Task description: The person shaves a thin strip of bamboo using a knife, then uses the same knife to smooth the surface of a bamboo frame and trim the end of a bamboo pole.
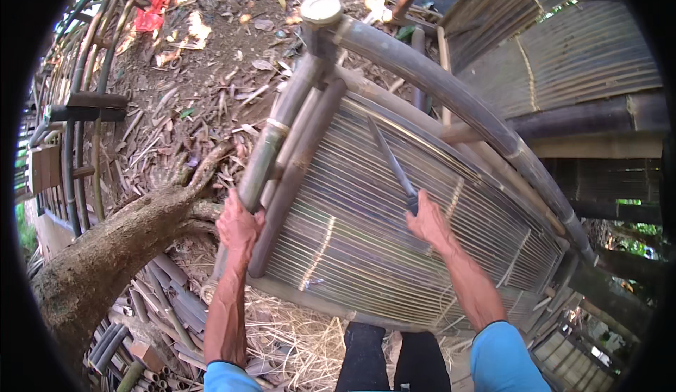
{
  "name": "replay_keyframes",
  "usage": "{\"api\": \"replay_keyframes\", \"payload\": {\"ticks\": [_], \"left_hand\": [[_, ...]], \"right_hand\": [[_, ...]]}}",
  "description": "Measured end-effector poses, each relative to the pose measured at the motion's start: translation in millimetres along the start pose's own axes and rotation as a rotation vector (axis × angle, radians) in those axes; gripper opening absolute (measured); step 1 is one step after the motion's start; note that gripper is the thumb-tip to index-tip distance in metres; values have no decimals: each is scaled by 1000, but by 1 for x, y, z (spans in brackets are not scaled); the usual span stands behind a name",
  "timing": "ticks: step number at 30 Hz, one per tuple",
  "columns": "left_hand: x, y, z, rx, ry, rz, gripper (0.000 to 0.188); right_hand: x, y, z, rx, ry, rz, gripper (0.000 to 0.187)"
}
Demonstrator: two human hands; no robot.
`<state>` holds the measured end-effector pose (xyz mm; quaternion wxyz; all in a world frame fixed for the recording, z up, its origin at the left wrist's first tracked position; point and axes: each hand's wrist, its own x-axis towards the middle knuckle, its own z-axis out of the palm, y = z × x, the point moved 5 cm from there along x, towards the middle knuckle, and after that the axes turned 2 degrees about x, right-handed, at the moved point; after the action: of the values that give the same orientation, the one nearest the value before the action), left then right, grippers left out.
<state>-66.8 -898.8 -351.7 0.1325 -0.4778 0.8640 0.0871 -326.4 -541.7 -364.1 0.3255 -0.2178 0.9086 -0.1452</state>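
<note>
A bamboo bench (366, 202) with a slatted seat stretches out in front of me. My left hand (239, 224) is wrapped round the bamboo pole (266, 154) along the bench's left end. In my right hand (428, 219) is a long knife (391, 154), gripped by its dark handle. The blade points away and slightly left, above the slats; whether it touches them I cannot tell. A thick bamboo back rail (451, 85) runs from the far corner post (321, 22) down toward the right.
A tree trunk (120, 240) leans in at the left, beside cut bamboo pieces (169, 300). Straw-like shavings (303, 339) lie at my feet. A bamboo fence (88, 110) stands far left, a woven bamboo wall (563, 54) at right. Dry leaves (225, 89) cover the ground beyond.
</note>
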Motion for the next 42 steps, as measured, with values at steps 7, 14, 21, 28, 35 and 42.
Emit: {"api": "replay_keyframes", "payload": {"ticks": [7,14,21,28,35,42], "left_hand": [[-2,3,-5,-17,172,74,77],[-87,186,-2,-110,344,581,88],[-216,533,66,-334,154,1064,84],[-259,629,115,-158,99,1057,76],[-240,604,170,-23,-374,912,72],[-275,593,188,48,-15,926,91]], "right_hand": [[-206,117,-10,243,129,275,47],[-353,293,-34,281,493,628,44],[-349,385,-65,892,768,745,37],[-346,453,-116,1123,1281,462,38],[-282,500,-59,763,671,668,44],[-354,523,-33,858,831,751,37]]}}
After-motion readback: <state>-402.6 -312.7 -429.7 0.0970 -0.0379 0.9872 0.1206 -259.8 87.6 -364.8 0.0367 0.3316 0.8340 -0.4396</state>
